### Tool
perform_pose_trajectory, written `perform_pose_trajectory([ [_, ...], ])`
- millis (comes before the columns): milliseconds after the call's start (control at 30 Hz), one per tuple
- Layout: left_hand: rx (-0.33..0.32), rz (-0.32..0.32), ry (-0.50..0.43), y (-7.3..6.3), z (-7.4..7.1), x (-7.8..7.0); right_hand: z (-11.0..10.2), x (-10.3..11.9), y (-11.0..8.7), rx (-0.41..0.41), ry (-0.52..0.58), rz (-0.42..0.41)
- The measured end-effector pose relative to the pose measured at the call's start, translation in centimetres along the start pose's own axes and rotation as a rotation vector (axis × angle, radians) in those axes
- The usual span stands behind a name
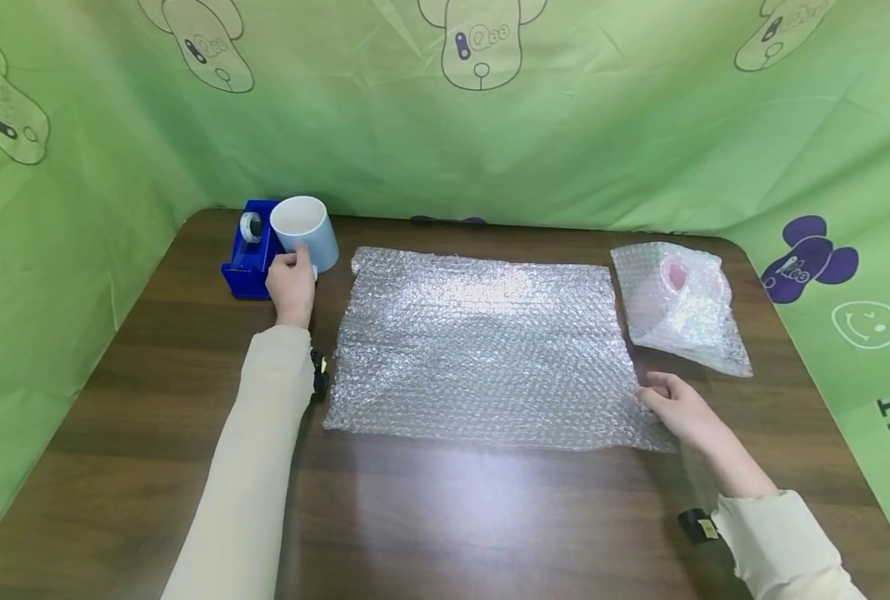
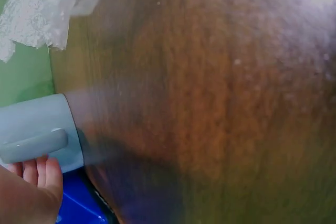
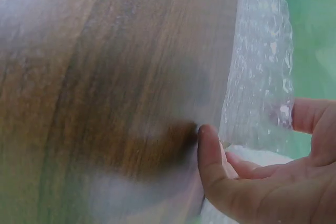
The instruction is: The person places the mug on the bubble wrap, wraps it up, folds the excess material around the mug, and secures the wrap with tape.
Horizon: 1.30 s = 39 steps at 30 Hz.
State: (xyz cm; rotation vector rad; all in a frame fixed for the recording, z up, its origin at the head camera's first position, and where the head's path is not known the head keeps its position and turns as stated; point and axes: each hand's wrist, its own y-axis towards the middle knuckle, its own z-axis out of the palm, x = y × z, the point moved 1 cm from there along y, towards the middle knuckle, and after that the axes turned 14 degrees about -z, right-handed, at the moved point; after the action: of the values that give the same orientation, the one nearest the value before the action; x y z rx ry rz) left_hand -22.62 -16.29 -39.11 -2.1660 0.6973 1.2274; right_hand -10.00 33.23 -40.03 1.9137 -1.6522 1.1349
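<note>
At the back left, my left hand (image 1: 292,287) holds a pale blue mug (image 1: 322,242) by its handle side. In the left wrist view, the fingers (image 2: 51,174) curl in at the mug's handle (image 2: 39,144). A wide sheet of bubble wrap (image 1: 482,350) lies spread over the middle of the table. At its right edge rests my right hand (image 1: 681,412), thumb and fingers apart. The right wrist view shows one fingertip touching the bubble wrap (image 3: 257,72), with the thumb (image 3: 210,153) beside the sheet's edge.
A blue tape dispenser (image 1: 250,271) with a roll of tape (image 1: 250,227) stands directly left of the mug. A bubble-wrapped bundle (image 1: 677,308), pinkish inside, lies at the back right. Green printed cloth (image 1: 565,150) hangs behind the brown wooden table (image 1: 445,517).
</note>
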Motion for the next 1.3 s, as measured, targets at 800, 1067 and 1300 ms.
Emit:
perform_pose_trajectory([
  [800, 0.212, 0.005, -0.192, 0.3, -0.1, 1.1, -0.4, -0.9, 0.1, 0.019, 0.046, -0.049],
  [1067, 0.227, -0.027, -0.274, 0.0, -0.7, 1.1, -0.4, -0.8, 0.2, 0.031, 0.052, -0.045],
  [1300, 0.214, -0.001, -0.363, -0.3, -0.5, 0.7, -0.6, -0.8, 0.2, 0.024, 0.067, -0.044],
])
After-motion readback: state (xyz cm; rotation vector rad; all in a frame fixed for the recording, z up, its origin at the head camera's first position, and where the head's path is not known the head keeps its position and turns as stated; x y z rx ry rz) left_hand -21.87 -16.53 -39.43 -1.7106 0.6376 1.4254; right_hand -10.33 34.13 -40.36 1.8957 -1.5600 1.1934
